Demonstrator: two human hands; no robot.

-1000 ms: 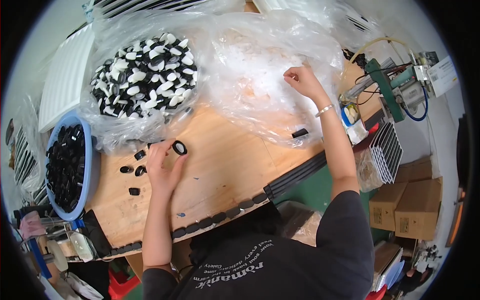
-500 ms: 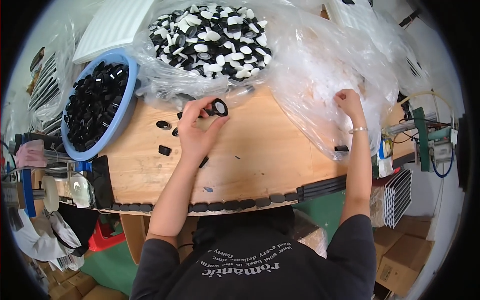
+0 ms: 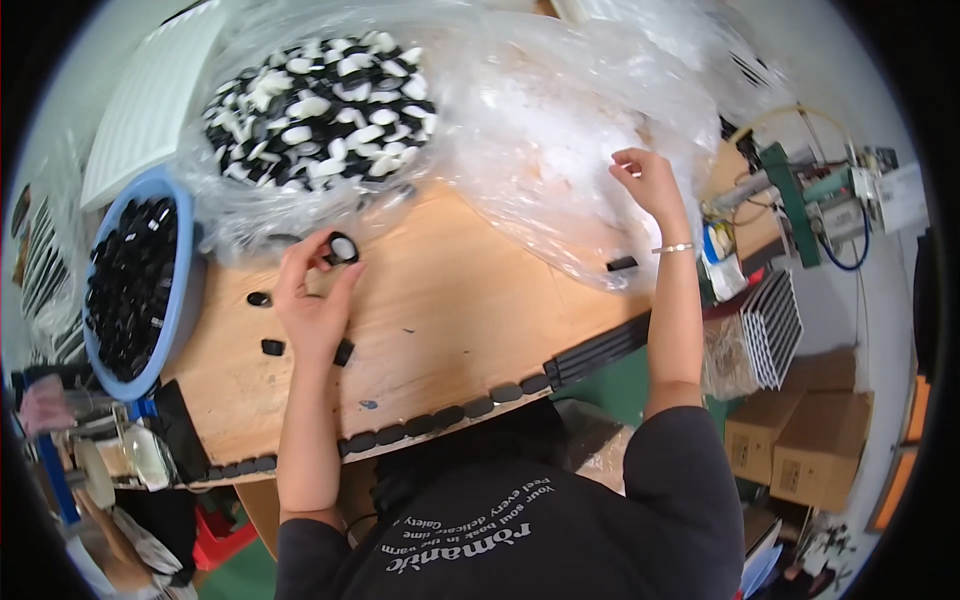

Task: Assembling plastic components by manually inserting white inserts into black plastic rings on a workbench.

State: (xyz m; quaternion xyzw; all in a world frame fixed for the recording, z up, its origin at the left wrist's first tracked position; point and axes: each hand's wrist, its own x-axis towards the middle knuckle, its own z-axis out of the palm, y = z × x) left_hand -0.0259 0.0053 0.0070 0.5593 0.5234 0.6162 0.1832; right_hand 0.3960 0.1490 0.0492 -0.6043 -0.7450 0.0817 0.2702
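left hand [image 3: 312, 300]: a small black ring with a white centre [image 3: 342, 248] is being pinched at the fingertips, held just above the wooden surface [image 3: 450, 320].
right hand [image 3: 650, 182]: being stretched out to the clear plastic bag [image 3: 560, 150]; fingers are being curled onto the film, whether anything is being gripped cannot be told.
ring location: being held between the left hand's fingers, beside the bag of black-and-white pieces [image 3: 315, 110].
loose parts: small black pieces [image 3: 272, 347] are being left scattered on the surface near the left hand; one black piece [image 3: 621, 264] is lying under the clear film.
blue bowl [image 3: 175, 300]: being kept full of black parts at the surface's left edge.
risk 1: the ring is being held by the fingertips only, so it is likely to be dropped and rolled off.
risk 2: the film is being tugged, so the piled bag may be pulled over and spilled.
risk 3: loose pieces are being left close to the wrist, so they could be swept off.
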